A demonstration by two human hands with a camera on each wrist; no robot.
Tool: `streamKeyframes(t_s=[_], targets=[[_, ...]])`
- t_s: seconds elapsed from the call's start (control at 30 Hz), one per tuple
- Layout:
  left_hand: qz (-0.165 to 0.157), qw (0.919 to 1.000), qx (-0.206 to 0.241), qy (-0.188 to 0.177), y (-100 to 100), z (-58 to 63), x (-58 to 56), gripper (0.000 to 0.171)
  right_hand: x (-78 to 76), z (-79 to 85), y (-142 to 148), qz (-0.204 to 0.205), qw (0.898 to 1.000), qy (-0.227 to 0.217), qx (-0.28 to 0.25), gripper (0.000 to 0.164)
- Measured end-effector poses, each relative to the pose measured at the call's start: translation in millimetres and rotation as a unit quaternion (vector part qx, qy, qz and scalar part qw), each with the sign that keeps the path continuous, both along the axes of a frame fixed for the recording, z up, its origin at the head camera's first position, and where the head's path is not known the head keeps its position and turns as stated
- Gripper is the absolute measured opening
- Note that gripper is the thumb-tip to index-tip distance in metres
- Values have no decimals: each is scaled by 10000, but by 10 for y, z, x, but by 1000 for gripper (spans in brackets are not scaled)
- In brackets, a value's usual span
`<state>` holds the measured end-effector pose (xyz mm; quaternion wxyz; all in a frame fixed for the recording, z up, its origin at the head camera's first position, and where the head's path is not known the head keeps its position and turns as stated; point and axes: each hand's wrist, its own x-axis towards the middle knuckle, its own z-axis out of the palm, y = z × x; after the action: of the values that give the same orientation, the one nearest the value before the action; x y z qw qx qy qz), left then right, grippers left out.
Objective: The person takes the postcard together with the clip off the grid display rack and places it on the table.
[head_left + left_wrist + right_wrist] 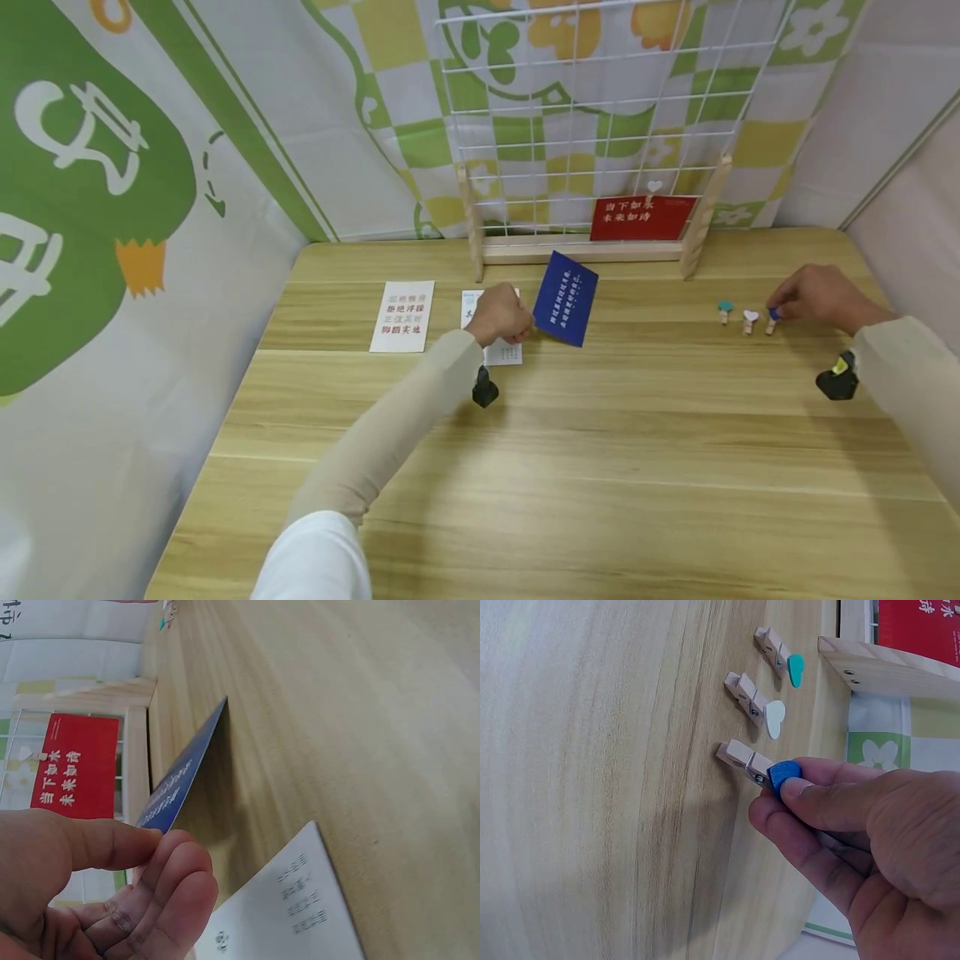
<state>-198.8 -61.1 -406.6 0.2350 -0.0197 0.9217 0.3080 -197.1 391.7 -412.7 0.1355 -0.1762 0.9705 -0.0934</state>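
Observation:
My left hand (501, 315) pinches the edge of a blue card (567, 300) with white writing between thumb and forefinger, tilted above the table. Beneath that hand lies a white card (510, 353), partly hidden by it. At the right, my right hand (823, 296) pinches a small wooden clothespin (744, 759) by its blue heart (782, 774). Beside it are a clothespin with a white heart (774, 718) and one with a teal heart (796, 670). A red card (639, 220) hangs low on a white wire grid (573, 107), held by a clothespin with a white heart (654, 185).
The grid stands in a wooden base (585, 249) along the back of the wooden table (570, 483). Another white card (402, 317) with red and grey writing lies to the left. Printed cloth walls (247, 125) border the table at the back and sides.

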Motion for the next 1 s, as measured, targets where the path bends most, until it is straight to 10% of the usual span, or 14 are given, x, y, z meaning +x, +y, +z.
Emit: streamKeyframes(t_s=[1.0], targets=[[-233,9958,-253,-848,173,-196,175,19,-12,-59,15,73,9999,-32,88,13]])
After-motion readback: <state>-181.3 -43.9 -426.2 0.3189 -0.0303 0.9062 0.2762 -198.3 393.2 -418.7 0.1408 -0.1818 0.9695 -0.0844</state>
